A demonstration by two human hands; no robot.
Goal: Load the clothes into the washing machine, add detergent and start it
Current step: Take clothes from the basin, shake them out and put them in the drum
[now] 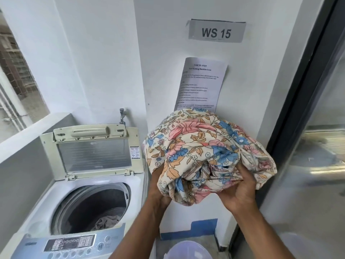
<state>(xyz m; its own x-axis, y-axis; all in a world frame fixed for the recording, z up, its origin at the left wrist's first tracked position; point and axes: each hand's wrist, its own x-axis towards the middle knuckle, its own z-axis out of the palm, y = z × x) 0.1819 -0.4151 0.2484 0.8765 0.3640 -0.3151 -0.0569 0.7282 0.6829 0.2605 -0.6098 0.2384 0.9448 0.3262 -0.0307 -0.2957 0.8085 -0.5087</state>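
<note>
You hold a bundled floral bedsheet [203, 152] in front of you, raised off to the right of the top-loading washing machine [46, 199] and not yet over its drum. Your left hand [158, 187] cups the bundle from beneath on its left side, its fingers mostly hidden under the cloth. Your right hand [240, 191] grips the lower right of the bundle, thumb pressed into a fold and the fingers curled under it.

The machine's lid [93, 150] stands folded upright at the back, leaving the drum [93, 208] open. A grey garment [106, 222] already lies at the bottom of the drum. The control panel [71, 243] runs along the near edge of the machine, just left of your left forearm.

On the wall behind the bundle hangs a printed instruction sheet [201, 81], its lower edge hidden by the cloth, and above it a grey sign reading "WS 15" [216, 31]. A pale lilac plastic basket [188, 249] sits on the floor between your forearms, beside blue tape [203, 227] on the wall's base.
</note>
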